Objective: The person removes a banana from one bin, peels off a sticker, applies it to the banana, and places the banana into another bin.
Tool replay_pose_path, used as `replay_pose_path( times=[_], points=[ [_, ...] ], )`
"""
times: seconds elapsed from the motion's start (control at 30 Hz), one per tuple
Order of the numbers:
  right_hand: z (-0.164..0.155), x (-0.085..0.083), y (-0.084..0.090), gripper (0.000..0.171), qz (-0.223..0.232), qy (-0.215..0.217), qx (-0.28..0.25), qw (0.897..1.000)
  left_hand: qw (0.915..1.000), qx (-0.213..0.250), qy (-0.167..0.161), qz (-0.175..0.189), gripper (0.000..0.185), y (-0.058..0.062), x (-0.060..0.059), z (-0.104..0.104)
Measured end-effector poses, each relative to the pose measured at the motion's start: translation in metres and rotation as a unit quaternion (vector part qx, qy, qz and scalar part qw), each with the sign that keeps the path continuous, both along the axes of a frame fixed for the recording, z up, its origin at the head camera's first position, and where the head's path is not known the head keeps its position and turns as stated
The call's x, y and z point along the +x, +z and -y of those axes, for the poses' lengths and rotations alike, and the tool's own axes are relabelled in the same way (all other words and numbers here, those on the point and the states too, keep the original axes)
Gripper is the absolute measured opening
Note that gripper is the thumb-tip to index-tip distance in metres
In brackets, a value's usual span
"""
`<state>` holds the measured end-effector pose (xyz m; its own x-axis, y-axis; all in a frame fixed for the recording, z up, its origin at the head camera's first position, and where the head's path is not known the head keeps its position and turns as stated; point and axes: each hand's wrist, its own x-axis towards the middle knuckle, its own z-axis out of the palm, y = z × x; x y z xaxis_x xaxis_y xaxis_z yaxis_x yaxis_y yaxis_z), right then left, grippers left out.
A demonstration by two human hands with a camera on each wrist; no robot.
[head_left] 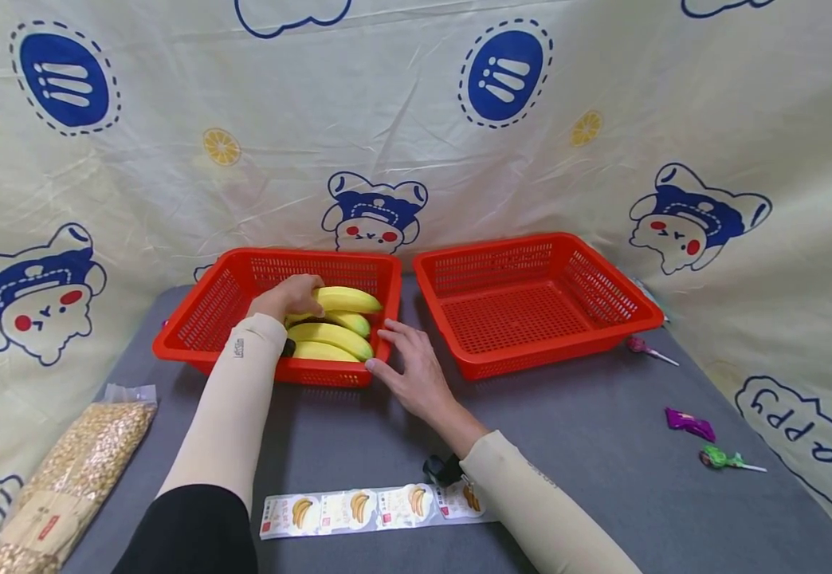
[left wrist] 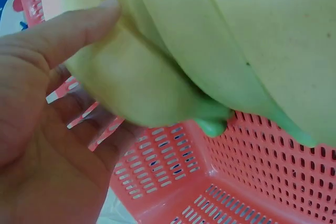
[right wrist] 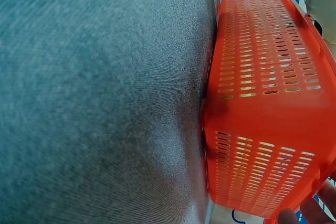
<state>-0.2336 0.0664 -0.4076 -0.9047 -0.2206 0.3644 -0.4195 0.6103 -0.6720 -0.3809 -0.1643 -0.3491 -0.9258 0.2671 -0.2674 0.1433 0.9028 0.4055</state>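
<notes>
A bunch of yellow bananas [head_left: 333, 339] with greenish tips lies in the right half of the left red basket [head_left: 194, 315]. My left hand [head_left: 287, 296] grips the bunch from its far left side. In the left wrist view its thumb [left wrist: 84, 27] presses on one banana [left wrist: 136, 85], while the other fingers reach behind it, partly hidden. At the basket's right front corner is my right hand [head_left: 416, 371], its fingers loosely extended against the rim. Only a few right fingertips [right wrist: 312, 211] show beside the basket [right wrist: 273, 114] in the right wrist view.
A second red basket [head_left: 516, 319] stands to the right. A strip of banana-picture labels [head_left: 347, 510] lies in front. The left edge has a bag of pale grains [head_left: 79, 462]. On the right lie a purple-wrapped candy [head_left: 690, 424], a green lollipop [head_left: 719, 457] and a dark pink lollipop [head_left: 641, 345].
</notes>
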Motion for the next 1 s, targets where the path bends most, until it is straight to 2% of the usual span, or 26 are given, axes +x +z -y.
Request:
replay_pose_path(
  times=[0.1, 0.23, 0.37, 0.53, 0.73, 0.87, 1.0],
  points=[
    [0.0, 0.001, 0.0, 0.058, 0.0, 0.003, -0.003, 1.0, 0.9995, 0.002, -0.003, -0.031, 0.048, 0.007, 0.0, 0.002],
    [-0.002, 0.001, 0.001, 0.058, -0.005, 0.007, -0.01, 1.0, 0.9969, 0.017, -0.004, -0.077, 0.05, 0.025, 0.003, 0.004],
    [-0.002, -0.001, 0.001, 0.058, -0.004, 0.008, -0.006, 1.0, 0.9923, 0.08, 0.028, -0.09, 0.053, 0.047, 0.01, 0.004],
    [-0.002, -0.002, 0.001, 0.058, -0.002, 0.002, -0.004, 1.0, 0.9781, 0.162, 0.063, -0.115, 0.051, 0.072, 0.024, 0.001],
    [-0.002, -0.002, 0.0, 0.057, 0.001, 0.006, -0.01, 1.0, 0.9622, 0.214, 0.08, -0.148, 0.053, 0.092, 0.051, -0.005],
    [-0.001, -0.002, -0.001, 0.057, -0.001, 0.007, -0.01, 1.0, 0.9502, 0.244, 0.063, -0.183, 0.051, 0.098, 0.077, -0.008],
    [0.0, -0.002, -0.001, 0.056, -0.008, 0.006, -0.007, 1.0, 0.938, 0.275, 0.042, -0.206, 0.05, 0.098, 0.108, -0.008]
  ],
)
